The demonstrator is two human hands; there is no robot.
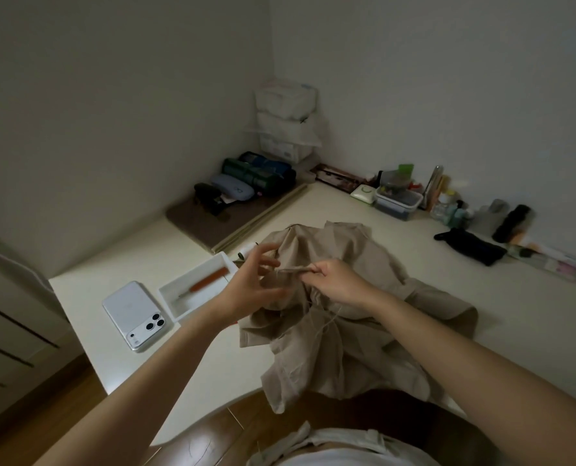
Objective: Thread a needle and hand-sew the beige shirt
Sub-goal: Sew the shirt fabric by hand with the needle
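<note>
The beige shirt (347, 348) lay in a crumpled heap at the centre of the frame on the pale table (481, 297). Its plain, matte cloth was bunched into deep folds, and a rumpled lower part hung over the table's near edge toward the person. A flatter part of the garment spread out to the right, behind the right forearm. The right hand (338, 280), just above the heap, pinched a narrow folded strip (291, 270) of the shirt between thumb and fingers, and the strip stuck out to the left like a short flat tab. Thin pale thread (326, 322) trailed in loose strands from under that hand and down across the folds. No needle could be made out at this size. The left hand (249, 287) hovered just beside the tip of the strip, its fingers spread and loosely bent, gripping nothing that could be seen. Whether a fingertip touched the cloth could not be told. To the left of the shirt, a shallow white tray (172, 307) sat on the table with an orange-handled tool (209, 280) lying slantwise inside it. A white phone (135, 314) lay camera side up just beside the tray, near the table's left edge.
</note>
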